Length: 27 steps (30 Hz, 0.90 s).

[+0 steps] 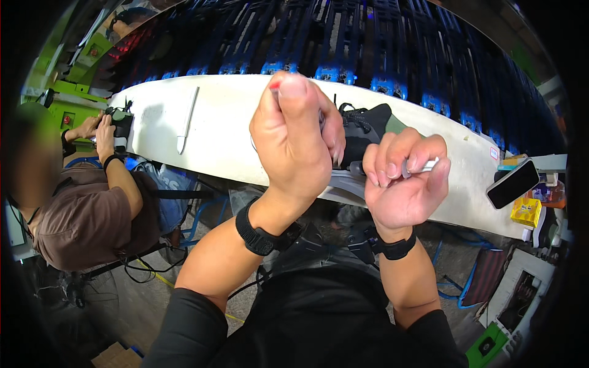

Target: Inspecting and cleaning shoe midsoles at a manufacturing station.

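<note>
My left hand (294, 138) is raised over the table's near side, its fingers curled into a closed grip. A small red bit shows beside the thumb; the rest of what it holds is hidden. To its right, my right hand (408, 178) is closed, palm up, on a thin white-and-grey stick (429, 165) whose kind I cannot make out. Behind and between both hands lies a black lace-up shoe (368, 124) with a grey sole (345, 184), partly covered by my fingers. Whether either hand touches the shoe is unclear.
A long white table (227, 122) runs before me, with dark racks (331, 43) beyond. On it lies a slim white rod (187, 121). At left, a co-worker handles a black shoe (122, 124). A phone (513, 184) and a yellow box (526, 211) sit at right.
</note>
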Motion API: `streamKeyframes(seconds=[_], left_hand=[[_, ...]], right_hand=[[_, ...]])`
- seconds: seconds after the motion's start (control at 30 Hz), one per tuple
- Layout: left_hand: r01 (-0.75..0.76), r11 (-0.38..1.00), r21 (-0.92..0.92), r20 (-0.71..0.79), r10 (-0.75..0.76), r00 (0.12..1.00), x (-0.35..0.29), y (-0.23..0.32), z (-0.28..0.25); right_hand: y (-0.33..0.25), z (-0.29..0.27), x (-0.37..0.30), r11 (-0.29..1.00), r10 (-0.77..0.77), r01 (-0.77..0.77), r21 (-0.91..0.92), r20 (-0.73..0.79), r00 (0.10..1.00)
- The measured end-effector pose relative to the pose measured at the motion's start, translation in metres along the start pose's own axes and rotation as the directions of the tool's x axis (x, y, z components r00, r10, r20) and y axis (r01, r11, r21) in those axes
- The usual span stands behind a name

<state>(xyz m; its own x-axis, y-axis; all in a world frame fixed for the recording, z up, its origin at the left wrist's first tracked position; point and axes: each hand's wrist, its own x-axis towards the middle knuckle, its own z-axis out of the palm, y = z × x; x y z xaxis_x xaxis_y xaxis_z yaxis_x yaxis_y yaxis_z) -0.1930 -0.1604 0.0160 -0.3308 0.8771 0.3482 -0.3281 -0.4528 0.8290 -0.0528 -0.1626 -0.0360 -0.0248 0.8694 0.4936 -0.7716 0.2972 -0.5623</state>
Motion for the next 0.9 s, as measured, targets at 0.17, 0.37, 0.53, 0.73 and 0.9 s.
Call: streamKeyframes(seconds=[0.17,0.37,0.53,0.73,0.9], left_hand=[[-0.22,0.89,0.398,0.227,0.137,0.964,-0.013,0.001,0.008],[-0.647,0.675,0.353,0.592,0.375,0.714,-0.052,-0.005,0.015],[-0.728,0.583,0.36,0.603,0.451,0.659,-0.062,-0.013,0.025],[-0.678,0.564,0.471,0.513,0.451,0.731,-0.074,-0.011,0.029],[-0.646,0.573,0.504,0.529,0.387,0.755,-0.077,-0.006,0.027]], right_hand=[[-0.003,0.004,0.007,1.0,0.029,-0.028,-0.013,0.092,0.995],[0.006,0.009,0.042,0.862,0.393,-0.421,0.282,0.152,0.907],[0.008,0.007,0.043,0.889,0.373,-0.402,0.217,0.164,0.913],[0.006,0.004,0.04,0.855,0.401,-0.449,0.259,0.217,0.89],[0.007,0.005,0.041,0.852,0.457,-0.506,0.136,0.278,0.845]])
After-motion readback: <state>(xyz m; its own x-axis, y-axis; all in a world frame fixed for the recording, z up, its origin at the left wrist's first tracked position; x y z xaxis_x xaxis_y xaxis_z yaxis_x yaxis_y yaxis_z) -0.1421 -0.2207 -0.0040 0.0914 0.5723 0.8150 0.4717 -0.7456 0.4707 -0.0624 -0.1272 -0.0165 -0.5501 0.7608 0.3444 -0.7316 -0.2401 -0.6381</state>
